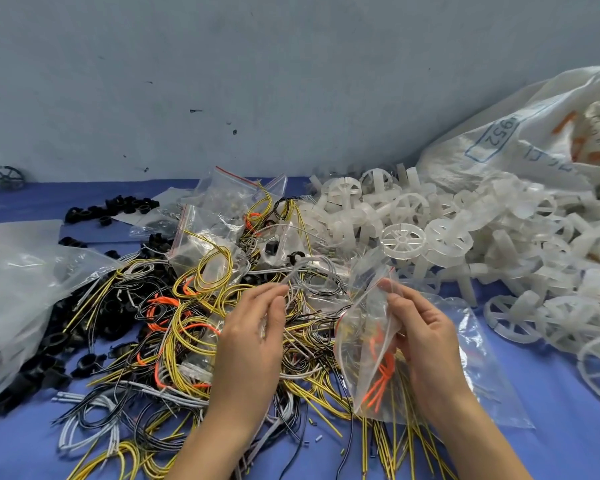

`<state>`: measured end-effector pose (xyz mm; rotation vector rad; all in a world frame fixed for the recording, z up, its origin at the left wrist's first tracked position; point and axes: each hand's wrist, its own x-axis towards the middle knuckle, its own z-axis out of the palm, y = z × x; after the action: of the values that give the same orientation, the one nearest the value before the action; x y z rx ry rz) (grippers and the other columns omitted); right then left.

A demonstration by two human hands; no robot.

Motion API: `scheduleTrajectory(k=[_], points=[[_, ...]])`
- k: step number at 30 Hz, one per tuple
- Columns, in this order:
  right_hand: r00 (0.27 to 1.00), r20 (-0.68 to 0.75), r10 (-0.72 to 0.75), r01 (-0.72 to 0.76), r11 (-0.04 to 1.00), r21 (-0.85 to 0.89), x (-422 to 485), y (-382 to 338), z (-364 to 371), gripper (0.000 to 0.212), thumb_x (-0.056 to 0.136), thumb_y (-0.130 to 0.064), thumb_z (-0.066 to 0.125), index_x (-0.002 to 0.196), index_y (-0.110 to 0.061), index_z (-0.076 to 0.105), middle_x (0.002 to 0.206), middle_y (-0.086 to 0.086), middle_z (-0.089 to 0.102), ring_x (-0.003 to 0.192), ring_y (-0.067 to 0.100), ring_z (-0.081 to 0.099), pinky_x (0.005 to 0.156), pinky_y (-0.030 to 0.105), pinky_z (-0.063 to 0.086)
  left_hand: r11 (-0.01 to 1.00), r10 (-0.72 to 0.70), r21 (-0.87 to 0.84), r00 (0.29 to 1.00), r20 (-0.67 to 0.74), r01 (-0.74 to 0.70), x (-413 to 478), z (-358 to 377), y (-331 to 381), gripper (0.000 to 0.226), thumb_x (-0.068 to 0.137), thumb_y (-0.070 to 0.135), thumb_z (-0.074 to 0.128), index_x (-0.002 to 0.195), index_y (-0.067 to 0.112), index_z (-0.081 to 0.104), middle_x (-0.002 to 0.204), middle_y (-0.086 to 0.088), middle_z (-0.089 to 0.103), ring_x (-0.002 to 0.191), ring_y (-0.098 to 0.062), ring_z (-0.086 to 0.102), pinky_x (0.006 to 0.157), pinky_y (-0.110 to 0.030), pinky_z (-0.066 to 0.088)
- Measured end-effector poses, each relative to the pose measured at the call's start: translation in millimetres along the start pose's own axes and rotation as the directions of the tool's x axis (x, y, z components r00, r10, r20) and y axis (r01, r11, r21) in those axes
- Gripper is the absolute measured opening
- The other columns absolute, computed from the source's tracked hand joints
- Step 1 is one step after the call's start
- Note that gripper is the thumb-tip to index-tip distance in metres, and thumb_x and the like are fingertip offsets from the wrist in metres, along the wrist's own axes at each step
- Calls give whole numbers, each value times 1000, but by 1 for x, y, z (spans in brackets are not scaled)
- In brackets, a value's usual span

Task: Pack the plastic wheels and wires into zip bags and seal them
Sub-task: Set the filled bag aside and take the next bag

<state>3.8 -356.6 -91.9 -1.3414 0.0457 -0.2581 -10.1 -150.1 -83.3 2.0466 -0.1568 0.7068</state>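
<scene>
Right hand (pixel 426 327) pinches the limp, slippery zip bag (pixel 371 344) by its mouth. Left hand (pixel 253 327) fingers (pixel 272 289) pinch a light, springy grey wire coil (pixel 314 266) just beside it. The coil is probably best gripped where its strands bunch.

Both bare forearms reach forward side by side. The left hand (pixel 253 337) lies back-up, its thumb and fingertips pinching a grey wire (pixel 300 270) just ahead of them. The right hand (pixel 421 332), close beside it, curls its fingers and pinches a zip bag (pixel 368 344) on its thumb side.
</scene>
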Motion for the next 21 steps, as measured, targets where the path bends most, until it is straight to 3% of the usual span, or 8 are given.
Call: scheduleTrajectory(k=[4, 7, 11, 14, 17, 21], points=[[1000, 25, 4, -4, 1000, 8, 0, 3, 1, 20, 95, -23, 62, 106, -30, 77, 87, 15, 64, 76, 31, 53, 73, 51, 44, 901, -244, -372, 970, -9, 223, 7, -9, 7, 17, 95, 26, 57, 105, 32, 70, 96, 8, 72, 79, 0, 68, 70, -19, 53], [999, 39, 8, -9, 1000, 19, 1, 4, 2, 21, 96, -20, 60, 106, -28, 77, 84, 16, 60, 73, 29, 50, 72, 48, 42, 824, -311, -508, 949, -40, 249, 13, -13, 5, 16, 94, 18, 60, 102, 24, 72, 92, 1, 74, 85, -9, 70, 70, -11, 50], [998, 63, -7, 9, 1000, -28, 2, 5, 2, 23, 97, -18, 59, 105, -30, 77, 63, 10, 50, 51, 19, 43, 50, 27, 38, 706, -362, -634, 930, 61, 316, 21, -18, -3, 18, 90, 15, 60, 103, 22, 72, 98, -5, 73, 79, -17, 70, 71, -17, 54], [997, 69, -14, 17, 999, -47, 1, 5, 2, 23, 97, -19, 59, 105, -30, 77, 59, 6, 46, 49, 16, 40, 45, 24, 33, 670, -352, -591, 893, 280, 449, 21, -21, -7, 24, 86, 14, 61, 101, 27, 75, 96, -5, 73, 78, -20, 70, 74, -23, 58], [997, 81, -13, 18, 998, -57, 0, 4, 2, 22, 97, -20, 59, 105, -32, 77, 63, 9, 49, 50, 17, 40, 45, 23, 34, 665, -360, -499, 824, 438, 556, 16, -16, -3, 29, 93, 6, 56, 103, 25, 76, 90, -4, 74, 77, -18, 71, 64, -17, 55], [996, 85, -18, 24, 998, -65, -2, 0, 3, 23, 97, -20, 59, 104, -33, 77, 62, 8, 49, 50, 16, 41, 45, 20, 36, 493, -358, -610, 784, 507, 620, 15, -14, 5, 26, 82, 9, 60, 98, 17, 78, 82, -7, 71, 70, -15, 68, 67, -24, 57]])
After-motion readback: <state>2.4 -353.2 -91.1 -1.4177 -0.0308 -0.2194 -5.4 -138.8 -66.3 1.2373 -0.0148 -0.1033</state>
